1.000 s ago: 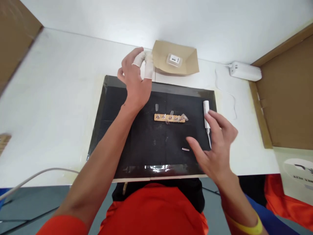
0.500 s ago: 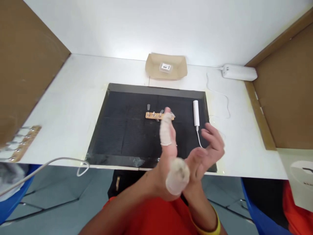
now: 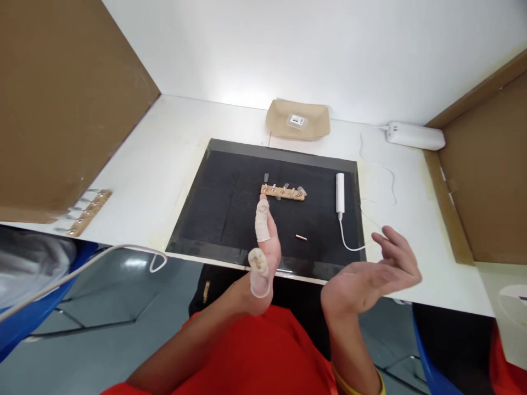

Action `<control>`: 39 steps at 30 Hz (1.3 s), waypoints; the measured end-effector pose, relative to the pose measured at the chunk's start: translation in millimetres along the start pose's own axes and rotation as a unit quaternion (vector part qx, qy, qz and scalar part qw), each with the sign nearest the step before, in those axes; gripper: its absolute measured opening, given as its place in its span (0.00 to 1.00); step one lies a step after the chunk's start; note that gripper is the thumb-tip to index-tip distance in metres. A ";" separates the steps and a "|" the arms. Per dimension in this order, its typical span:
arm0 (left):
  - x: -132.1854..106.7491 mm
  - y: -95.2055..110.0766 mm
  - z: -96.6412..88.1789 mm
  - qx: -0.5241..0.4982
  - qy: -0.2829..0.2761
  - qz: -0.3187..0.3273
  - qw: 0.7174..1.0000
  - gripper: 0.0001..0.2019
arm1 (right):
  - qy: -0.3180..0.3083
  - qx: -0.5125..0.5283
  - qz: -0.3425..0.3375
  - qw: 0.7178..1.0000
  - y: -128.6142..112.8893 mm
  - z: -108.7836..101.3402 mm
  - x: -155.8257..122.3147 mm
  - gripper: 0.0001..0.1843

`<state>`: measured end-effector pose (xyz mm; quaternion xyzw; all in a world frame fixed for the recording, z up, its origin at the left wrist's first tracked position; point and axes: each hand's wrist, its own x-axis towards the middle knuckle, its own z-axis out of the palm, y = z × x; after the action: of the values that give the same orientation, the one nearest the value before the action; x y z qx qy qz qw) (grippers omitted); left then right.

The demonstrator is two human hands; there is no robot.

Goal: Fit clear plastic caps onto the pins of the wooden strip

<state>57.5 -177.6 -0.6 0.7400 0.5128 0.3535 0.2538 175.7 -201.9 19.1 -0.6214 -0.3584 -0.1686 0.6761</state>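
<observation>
My left hand (image 3: 267, 255) is open, with fingers stretched forward over the dark mat (image 3: 230, 186) and pale finger cots on the thumb and a finger. Its fingertips point at a small wooden strip (image 3: 290, 193) with several metal posts, though I cannot tell if they touch it. Several clear plastic nail tips (image 3: 301, 191) sit on and around the strip, and one loose tip (image 3: 266, 178) lies behind its left end. My right hand (image 3: 376, 277) is open and holds nothing at the table's front right edge. A thin short stick (image 3: 301, 237) lies on the mat between the hands.
A white stick-shaped device (image 3: 340, 193) with a cable lies at the mat's right. Behind are a cardboard tray (image 3: 317, 129) holding a small labelled box (image 3: 297, 121) and a white power strip (image 3: 415, 136). Another pegged wooden strip (image 3: 89, 214) stands far left, near a cable (image 3: 123, 247).
My hands were close together and have moved apart, the right one to the right. The view has shifted, and the whole strip and the thin stick now show.
</observation>
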 end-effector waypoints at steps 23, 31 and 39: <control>86.4 -63.3 -18.1 0.259 -0.109 0.179 0.943 0.23 | -0.337 -0.173 0.086 0.921 21.6 1.8 -30.9 0.18; 72.0 -65.3 -24.4 0.284 -0.120 0.178 0.934 0.19 | -0.336 -0.160 0.079 0.925 18.9 -3.6 -30.6 0.16; 57.5 -67.3 -38.7 0.294 -0.095 0.162 0.937 0.12 | -0.333 -0.136 0.073 0.930 22.1 -2.8 -23.1 0.15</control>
<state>1.0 -100.0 -11.2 0.8847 0.4404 0.1520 0.0118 175.5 -205.9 -12.8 -0.7525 -0.4900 0.0510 0.4372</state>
